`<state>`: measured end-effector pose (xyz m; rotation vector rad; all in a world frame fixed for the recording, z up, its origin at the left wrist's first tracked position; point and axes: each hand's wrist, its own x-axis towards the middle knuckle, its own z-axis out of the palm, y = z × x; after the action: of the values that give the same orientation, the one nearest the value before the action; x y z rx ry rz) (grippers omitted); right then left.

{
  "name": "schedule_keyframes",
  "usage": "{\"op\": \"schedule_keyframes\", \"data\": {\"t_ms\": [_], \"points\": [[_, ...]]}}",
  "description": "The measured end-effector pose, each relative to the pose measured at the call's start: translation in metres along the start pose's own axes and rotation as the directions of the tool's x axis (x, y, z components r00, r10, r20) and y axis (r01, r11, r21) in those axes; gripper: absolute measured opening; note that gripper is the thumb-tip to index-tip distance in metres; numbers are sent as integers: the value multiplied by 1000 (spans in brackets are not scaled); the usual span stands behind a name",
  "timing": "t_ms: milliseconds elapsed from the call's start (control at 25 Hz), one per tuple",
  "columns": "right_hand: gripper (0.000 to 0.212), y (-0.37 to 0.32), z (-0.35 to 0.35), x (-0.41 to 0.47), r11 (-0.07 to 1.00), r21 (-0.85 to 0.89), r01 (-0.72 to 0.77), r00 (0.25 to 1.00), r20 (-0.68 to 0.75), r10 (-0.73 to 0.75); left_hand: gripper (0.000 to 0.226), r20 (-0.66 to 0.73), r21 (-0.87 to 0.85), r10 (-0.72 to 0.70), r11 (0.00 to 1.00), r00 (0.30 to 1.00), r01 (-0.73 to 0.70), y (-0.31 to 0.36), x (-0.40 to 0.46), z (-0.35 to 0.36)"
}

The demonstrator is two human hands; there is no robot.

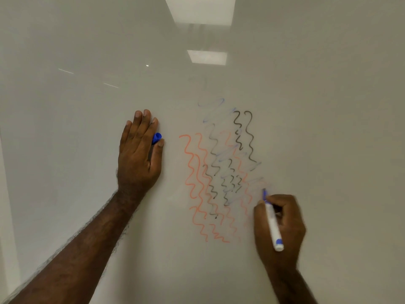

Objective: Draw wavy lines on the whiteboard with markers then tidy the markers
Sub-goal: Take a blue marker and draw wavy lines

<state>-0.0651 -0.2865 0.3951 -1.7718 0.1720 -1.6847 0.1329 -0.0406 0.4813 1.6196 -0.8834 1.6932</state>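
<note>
Whiteboard (87,128) bears wavy lines (197,183); right hand (279,229) grips marker (272,224).

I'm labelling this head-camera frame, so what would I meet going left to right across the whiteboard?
Left hand flat on the whiteboard → blue cap held between its thumb and forefinger → orange wavy lines → black wavy lines → blue marker in the right hand.
</note>
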Motion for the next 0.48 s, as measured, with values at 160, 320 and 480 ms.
{"op": "schedule_keyframes", "data": {"t_ms": [160,320,480], "points": [[22,5,5,-48,992,-123,10,912,408,41,49,-8,-3,-12,1000,1000,12,1,-6,-1],[24,12,-8,-25,995,-38,-87,996,-1,87,49,12,-4,-29,1000,1000,29,3,-15,-2],[25,16,-9,-42,991,-90,-96,977,183,112,49,9,-3,-41,999,999,41,4,-23,-2]]}}
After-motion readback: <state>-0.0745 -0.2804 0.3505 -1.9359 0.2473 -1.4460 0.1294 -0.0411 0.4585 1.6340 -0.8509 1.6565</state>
